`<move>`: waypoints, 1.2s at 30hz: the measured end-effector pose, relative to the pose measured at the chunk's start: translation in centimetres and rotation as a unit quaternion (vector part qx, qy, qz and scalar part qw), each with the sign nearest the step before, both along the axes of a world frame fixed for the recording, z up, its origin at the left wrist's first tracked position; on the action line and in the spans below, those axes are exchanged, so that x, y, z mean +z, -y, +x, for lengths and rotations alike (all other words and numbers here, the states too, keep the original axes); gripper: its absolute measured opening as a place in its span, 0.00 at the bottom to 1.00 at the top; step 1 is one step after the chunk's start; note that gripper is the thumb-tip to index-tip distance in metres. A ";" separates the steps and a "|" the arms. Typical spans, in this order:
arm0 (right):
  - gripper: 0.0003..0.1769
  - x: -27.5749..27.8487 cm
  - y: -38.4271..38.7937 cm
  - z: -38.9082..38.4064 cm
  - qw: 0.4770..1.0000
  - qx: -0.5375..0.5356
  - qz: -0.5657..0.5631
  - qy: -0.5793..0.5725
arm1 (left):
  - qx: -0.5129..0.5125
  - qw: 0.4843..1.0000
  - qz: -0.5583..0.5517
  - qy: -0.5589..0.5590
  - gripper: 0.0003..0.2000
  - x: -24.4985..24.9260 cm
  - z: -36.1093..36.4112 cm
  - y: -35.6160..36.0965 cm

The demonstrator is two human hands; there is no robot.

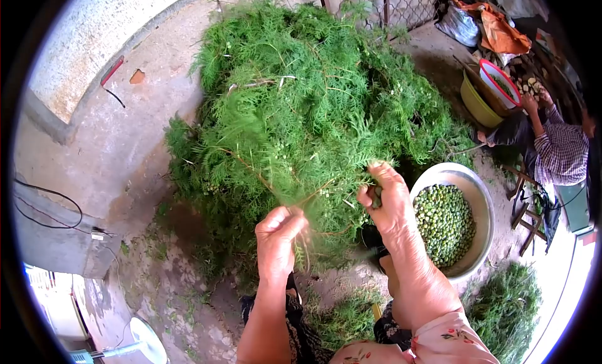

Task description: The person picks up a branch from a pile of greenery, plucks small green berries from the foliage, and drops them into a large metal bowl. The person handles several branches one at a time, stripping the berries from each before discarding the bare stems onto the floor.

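My left hand (pixel 278 240) is closed in a pinch on the stem of a feathery green evergreen branch (pixel 251 166), which is partly smeared by motion. Higher up and to the right, my right hand (pixel 390 201) has its fingers curled, with small grey-green cones (pixel 376 197) showing between thumb and palm. Both hands are over the front of a large pile of cut evergreen branches (pixel 301 75). Close to my right wrist stands a metal basin (pixel 481 238), holding a mass of round green cones (pixel 444 223).
Loose sprigs (pixel 351 314) lie between my feet, and another heap of greenery (pixel 505 307) is at the lower right. A co-worker (pixel 561 151) sits at the right beside a yellow tub (pixel 476 104) and a red-rimmed basin (pixel 500 82). A white fan (pixel 147 342) stands lower left.
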State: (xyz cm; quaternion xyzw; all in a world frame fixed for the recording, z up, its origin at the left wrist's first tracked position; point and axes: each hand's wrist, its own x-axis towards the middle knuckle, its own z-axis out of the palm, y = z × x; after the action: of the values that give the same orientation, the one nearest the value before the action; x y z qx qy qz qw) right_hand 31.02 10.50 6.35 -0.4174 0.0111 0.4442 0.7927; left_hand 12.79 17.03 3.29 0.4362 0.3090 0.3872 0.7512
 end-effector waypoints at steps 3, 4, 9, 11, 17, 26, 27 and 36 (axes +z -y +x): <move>0.04 -1.2 0.1 -0.8 0.998 0.050 -0.005 -0.025 | 0.024 0.999 0.024 -0.008 0.05 0.1 0.2 0.2; 0.04 -1.2 0.1 -1.0 0.998 0.056 -0.023 -0.034 | 0.029 0.999 0.033 -0.013 0.05 0.1 0.3 0.3; 0.06 -1.2 0.0 -1.6 0.994 0.071 -0.072 -0.029 | 0.063 0.991 0.066 -0.095 0.06 -0.5 0.5 0.5; 0.05 -1.7 -0.2 -1.5 0.997 0.061 -0.044 -0.030 | 0.068 0.988 0.078 -0.113 0.05 -0.5 0.5 0.5; 0.03 -2.0 0.1 -0.5 0.996 0.067 -0.050 -0.015 | 0.107 0.962 0.145 -0.204 0.04 -0.7 0.5 0.5; 0.14 -1.3 0.1 -1.4 0.990 0.141 0.014 -0.011 | 0.130 0.979 0.113 -0.107 0.07 -0.1 0.8 0.4; 0.14 -1.6 0.0 -1.6 0.987 0.156 0.028 -0.018 | 0.123 0.982 0.101 -0.103 0.08 0.0 0.8 0.4; 0.08 -1.7 -0.2 -3.9 0.966 0.256 -0.001 0.025 | 0.065 0.995 0.065 -0.043 0.11 1.3 1.3 0.9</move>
State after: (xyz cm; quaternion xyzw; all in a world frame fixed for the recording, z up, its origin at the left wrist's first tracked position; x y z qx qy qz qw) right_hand 27.14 10.66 4.63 -0.4181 -0.1157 0.6218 0.6521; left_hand 14.12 16.12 4.54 0.4798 0.3429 0.4353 0.6802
